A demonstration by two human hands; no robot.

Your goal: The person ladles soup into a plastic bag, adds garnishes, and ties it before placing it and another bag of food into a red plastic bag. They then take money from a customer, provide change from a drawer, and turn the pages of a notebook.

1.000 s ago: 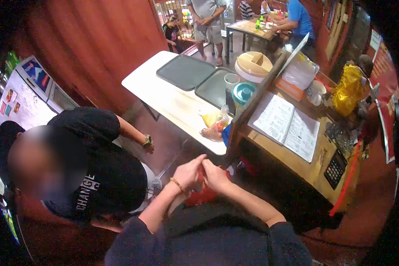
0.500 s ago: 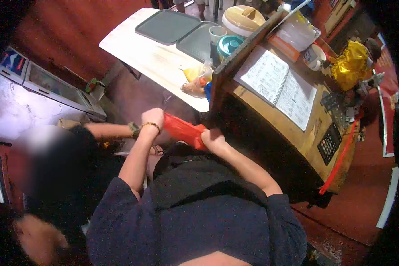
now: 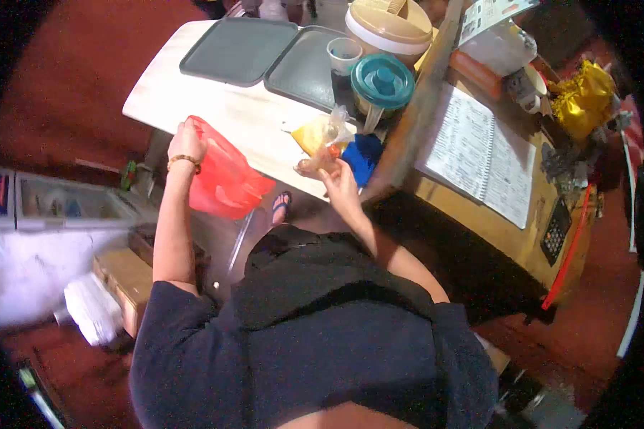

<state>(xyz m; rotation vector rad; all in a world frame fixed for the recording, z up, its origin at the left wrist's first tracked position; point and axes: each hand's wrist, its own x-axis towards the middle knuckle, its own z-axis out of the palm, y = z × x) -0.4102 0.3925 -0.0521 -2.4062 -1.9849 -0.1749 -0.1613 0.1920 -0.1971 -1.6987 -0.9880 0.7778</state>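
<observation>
A red plastic bag [image 3: 229, 175] hangs from my left hand [image 3: 186, 143], whose fingers are closed on its top edge beside the table. My right hand [image 3: 342, 187] reaches to the table's near edge, its fingers at a small clear bag with brownish contents [image 3: 315, 166]. Behind that bag lies a clear bag with yellow contents [image 3: 311, 136], and a blue object [image 3: 363, 156] is just to the right. The fingertips of my right hand are bent against the small bag.
Two grey trays [image 3: 237, 50] lie on the white table [image 3: 150, 89]. A teal-lidded container [image 3: 383, 82], a cup [image 3: 343, 56] and a tan cooler [image 3: 390, 28] stand near a wooden counter [image 3: 451, 204] with an open notebook [image 3: 479, 150]. A cardboard box [image 3: 125, 282] is at lower left.
My left hand has moved left and up with the red bag, which now hangs open wider. My right hand has let go of it and reached the small bag. The person at left is out of view.
</observation>
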